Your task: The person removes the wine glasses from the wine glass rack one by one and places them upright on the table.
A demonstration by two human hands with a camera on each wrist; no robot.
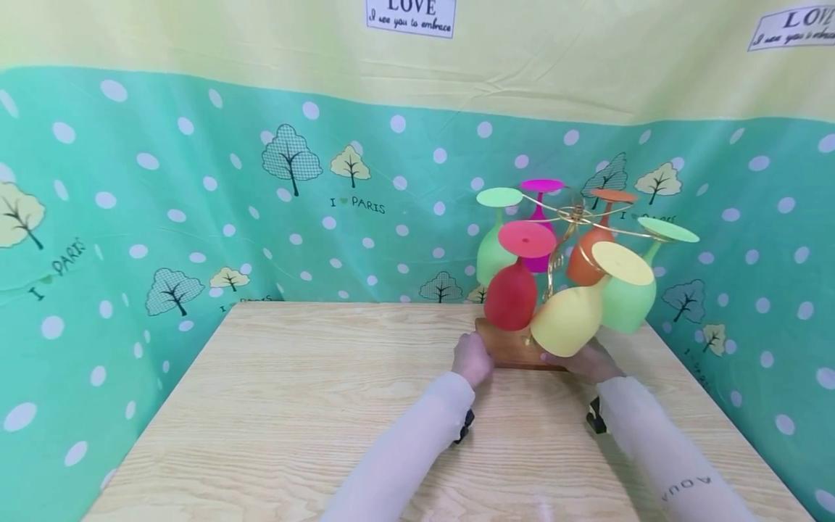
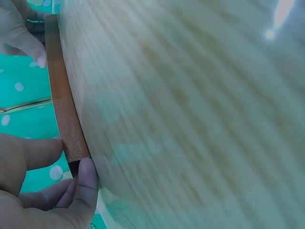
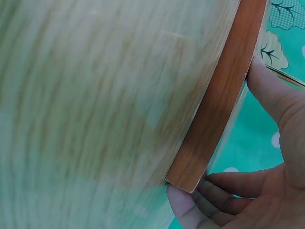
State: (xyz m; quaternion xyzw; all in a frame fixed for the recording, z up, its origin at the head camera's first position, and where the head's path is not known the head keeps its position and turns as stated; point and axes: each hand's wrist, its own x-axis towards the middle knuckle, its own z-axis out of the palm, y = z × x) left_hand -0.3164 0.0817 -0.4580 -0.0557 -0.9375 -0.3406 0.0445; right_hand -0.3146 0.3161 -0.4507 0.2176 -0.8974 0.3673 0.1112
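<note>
A wine glass rack stands at the table's right side, with a brown wooden base (image 1: 512, 349) and a gold metal stem (image 1: 551, 279). Upside-down goblets hang from its arms: red (image 1: 512, 296), yellow (image 1: 569, 320), orange (image 1: 589, 255), magenta (image 1: 538, 262), and green ones at left (image 1: 493, 254) and right (image 1: 629, 301). My left hand (image 1: 472, 359) grips the base's left end; in the left wrist view, thumb and fingers (image 2: 86, 183) curl round its corner. At the other end my right hand (image 1: 590, 362) holds the base, its fingers (image 3: 183, 202) at the corner, partly hidden by the yellow goblet.
The light wood-grain table (image 1: 313, 391) reaches to the left and front of the rack. Behind it and along both sides hangs a green dotted curtain (image 1: 365, 246) printed with trees, close to the goblets.
</note>
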